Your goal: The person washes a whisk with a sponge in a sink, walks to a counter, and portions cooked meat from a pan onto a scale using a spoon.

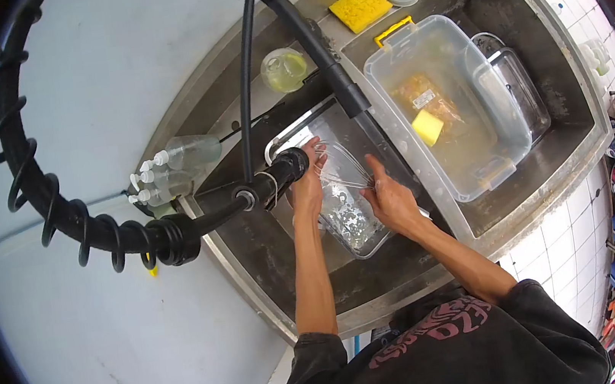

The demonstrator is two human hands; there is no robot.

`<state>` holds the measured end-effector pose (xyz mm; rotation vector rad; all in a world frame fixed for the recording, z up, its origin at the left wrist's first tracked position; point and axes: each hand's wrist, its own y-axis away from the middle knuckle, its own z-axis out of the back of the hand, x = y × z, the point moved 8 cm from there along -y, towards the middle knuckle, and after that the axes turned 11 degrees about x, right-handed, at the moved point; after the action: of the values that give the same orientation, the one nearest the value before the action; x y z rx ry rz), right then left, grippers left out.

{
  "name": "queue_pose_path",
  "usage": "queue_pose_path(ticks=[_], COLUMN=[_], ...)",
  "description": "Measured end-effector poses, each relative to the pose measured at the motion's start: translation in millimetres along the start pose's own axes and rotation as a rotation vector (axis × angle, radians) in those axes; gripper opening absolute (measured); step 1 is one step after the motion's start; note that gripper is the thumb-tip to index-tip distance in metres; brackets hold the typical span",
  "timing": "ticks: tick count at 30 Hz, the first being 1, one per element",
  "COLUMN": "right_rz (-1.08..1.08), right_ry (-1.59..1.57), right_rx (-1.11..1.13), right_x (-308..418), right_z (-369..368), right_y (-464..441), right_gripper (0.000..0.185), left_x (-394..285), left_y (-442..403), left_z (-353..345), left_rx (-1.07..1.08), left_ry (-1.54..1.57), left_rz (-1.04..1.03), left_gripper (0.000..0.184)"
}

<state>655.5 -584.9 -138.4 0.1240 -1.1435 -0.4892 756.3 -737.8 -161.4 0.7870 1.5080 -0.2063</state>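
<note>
Over the left sink basin, a wire whisk (346, 166) spans the gap between my two hands. My right hand (396, 202) is closed about its handle end, with one finger reaching along it. My left hand (309, 180) has its fingers curled at the wire loops; the spray head partly covers this hand. Below them lies a clear rectangular tray (364, 245) with water and suds in it. The black spray head (293, 164) hangs right beside my left hand.
In the right basin, a clear plastic tub (468, 186) holds cloudy water, a yellow block (428, 127) and a labelled package (418, 94). Yellow sponges (360, 7) line the back ledge. Pump bottles (191, 151) and a greenish container (283, 70) stand left. A coiled hose (32, 172) arches overhead.
</note>
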Motion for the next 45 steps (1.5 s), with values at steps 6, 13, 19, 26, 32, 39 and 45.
queue_pose_path(ticks=[6, 13, 19, 26, 32, 39, 45], right_rz=[0.221, -0.254, -0.349, 0.110, 0.448, 0.289, 0.054], right_ry=[0.057, 0.622, 0.502, 0.198, 0.494, -0.056, -0.025], right_rx=[0.112, -0.232, -0.128, -0.599, -0.207, -0.152, 0.395], right_x=[13.8, -155.7, -255.8, -11.6, 32.3, 24.1, -13.3], right_z=[9.6, 116.5, 69.8, 223.0, 162.0, 143.8, 20.7], right_y=[9.2, -60.0, -91.8, -99.7, -241.9, -136.5, -30.9], right_gripper=[0.051, 0.044, 0.038, 0.035, 0.054, 0.057, 0.054], left_x=[9.2, 5.2, 9.2, 12.8, 14.6, 13.4, 10.9], left_y=[-3.9, -13.3, -4.8, -6.8, -12.8, -6.1, -11.3], left_z=[6.6, 3.1, -3.4, 6.1, -1.7, 18.2, 1.4], left_rx=[0.114, 0.264, 0.315, 0.226, 0.153, 0.087, 0.009], left_ry=[-0.065, 0.064, 0.130, 0.126, 0.132, 0.093, 0.441], left_rz=[0.144, 0.201, 0.133, 0.225, 0.241, 0.297, 0.089], left_gripper=[0.032, 0.045, 0.048, 0.045, 0.042, 0.042, 0.045])
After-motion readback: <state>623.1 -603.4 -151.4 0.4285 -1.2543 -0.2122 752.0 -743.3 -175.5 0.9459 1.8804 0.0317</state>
